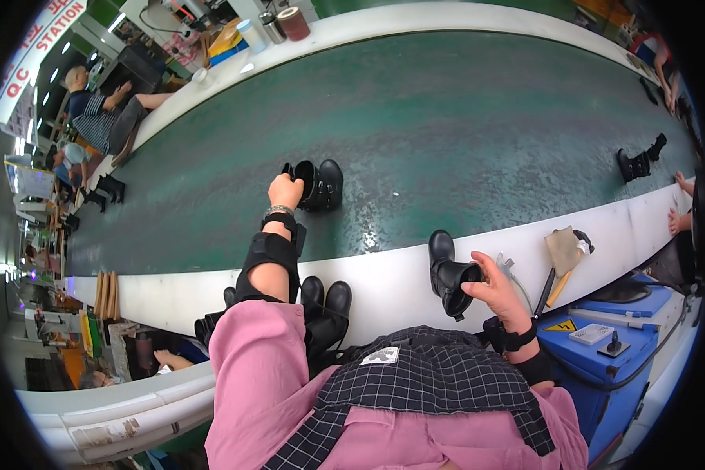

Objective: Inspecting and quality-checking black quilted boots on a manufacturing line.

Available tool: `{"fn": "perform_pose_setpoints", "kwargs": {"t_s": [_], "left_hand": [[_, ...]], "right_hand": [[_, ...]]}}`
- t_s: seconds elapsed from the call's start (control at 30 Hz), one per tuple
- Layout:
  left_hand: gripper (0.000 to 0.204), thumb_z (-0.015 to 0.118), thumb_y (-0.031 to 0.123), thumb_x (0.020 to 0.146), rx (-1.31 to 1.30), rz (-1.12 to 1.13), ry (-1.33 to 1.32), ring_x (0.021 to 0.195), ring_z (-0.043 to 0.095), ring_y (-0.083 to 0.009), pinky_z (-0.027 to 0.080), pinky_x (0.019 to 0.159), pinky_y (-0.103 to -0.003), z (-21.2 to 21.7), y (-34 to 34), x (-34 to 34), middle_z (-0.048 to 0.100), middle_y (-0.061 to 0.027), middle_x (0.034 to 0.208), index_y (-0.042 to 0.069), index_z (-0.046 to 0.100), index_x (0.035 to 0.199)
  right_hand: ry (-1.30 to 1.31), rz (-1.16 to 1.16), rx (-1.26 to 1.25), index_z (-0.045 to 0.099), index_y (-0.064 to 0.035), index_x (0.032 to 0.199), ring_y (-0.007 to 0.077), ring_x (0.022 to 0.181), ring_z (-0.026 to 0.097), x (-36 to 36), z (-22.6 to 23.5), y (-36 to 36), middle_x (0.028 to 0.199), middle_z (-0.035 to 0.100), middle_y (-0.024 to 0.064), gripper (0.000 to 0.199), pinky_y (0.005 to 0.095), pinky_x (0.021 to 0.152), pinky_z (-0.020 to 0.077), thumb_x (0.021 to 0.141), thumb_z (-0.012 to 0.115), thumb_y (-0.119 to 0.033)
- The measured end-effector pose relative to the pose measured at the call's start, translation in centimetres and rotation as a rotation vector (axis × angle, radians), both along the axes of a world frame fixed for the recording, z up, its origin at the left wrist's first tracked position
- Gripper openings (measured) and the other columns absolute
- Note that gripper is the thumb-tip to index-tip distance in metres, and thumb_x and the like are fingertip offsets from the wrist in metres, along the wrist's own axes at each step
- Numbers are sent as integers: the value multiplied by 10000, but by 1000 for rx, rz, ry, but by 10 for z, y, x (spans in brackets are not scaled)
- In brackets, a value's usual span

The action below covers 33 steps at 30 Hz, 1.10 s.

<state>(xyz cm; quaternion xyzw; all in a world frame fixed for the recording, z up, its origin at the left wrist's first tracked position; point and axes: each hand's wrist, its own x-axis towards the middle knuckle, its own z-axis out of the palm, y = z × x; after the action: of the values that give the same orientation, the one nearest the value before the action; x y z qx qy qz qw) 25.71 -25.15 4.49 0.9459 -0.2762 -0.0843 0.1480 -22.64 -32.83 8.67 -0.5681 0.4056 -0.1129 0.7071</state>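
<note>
Out on the green conveyor belt (478, 117) stands a pair of black buckled boots (330, 184). My left hand (285, 191) reaches over to them, its fingers closed on the upper of the left boot. Nearer me, a single black boot (442, 254) lies on the white ledge (384, 270), toe pointing away. My right hand (497, 294) holds this boot by its open top, thumb at the rim; some fingers are hidden. Beside my left forearm, more black boots (337, 301) rest on the ledge, partly covered by my sleeve.
To the right lie a beige cloth (563, 249) and a yellow-handled tool (559, 288). A blue machine (603, 345) borders the ledge there. Another black pair (638, 163) sits farther right on the belt, near a co-worker's hands (676, 222). Cups (293, 23) stand on the far ledge.
</note>
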Motion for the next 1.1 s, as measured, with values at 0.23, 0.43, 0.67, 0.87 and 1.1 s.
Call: {"fn": "perform_pose_setpoints", "kwargs": {"t_s": [0.23, 0.43, 0.67, 0.87, 1.1], "left_hand": [[559, 597, 358, 873, -82, -137, 195, 1043, 591, -300, 455, 879, -371, 79, 42, -19, 614, -211, 1118, -53, 486, 1235], [408, 599, 262, 893, -295, -362, 394, 854, 582, -162, 476, 729, -293, 212, 128, -120, 644, -122, 992, -43, 544, 1159], [356, 724, 277, 764, -20, -217, 330, 778, 658, -277, 512, 689, -332, 196, 206, -221, 657, -172, 849, -29, 630, 919], [298, 705, 244, 799, -184, -12, 630, 657, 600, -121, 489, 612, -278, 159, 220, -204, 635, -75, 712, -25, 624, 898], [231, 613, 217, 894, -514, -92, 636, 792, 574, -74, 488, 593, -218, 155, 162, -160, 611, -4, 866, 17, 600, 1009]], "right_hand": [[153, 27, -155, 507, 8, 1240, 187, 900, 598, 23, -22, 10, 968, 633, 113, 531, 291, 801, 466, 753, 603, -182], [103, 27, 0, 559, 11, 1177, 157, 869, 598, 18, -22, 1, 966, 636, 88, 418, 272, 776, 471, 777, 544, -111], [65, 56, 68, 554, 11, 1196, 151, 918, 583, 14, -26, -4, 998, 625, 77, 435, 266, 821, 456, 770, 504, -62], [36, 143, 40, 554, 18, 1188, 151, 917, 579, 15, -22, -10, 993, 622, 70, 437, 267, 826, 451, 760, 496, -49], [12, 174, 19, 546, 41, 1171, 156, 913, 579, 14, -22, -9, 981, 617, 67, 418, 269, 827, 450, 766, 489, -48]]}}
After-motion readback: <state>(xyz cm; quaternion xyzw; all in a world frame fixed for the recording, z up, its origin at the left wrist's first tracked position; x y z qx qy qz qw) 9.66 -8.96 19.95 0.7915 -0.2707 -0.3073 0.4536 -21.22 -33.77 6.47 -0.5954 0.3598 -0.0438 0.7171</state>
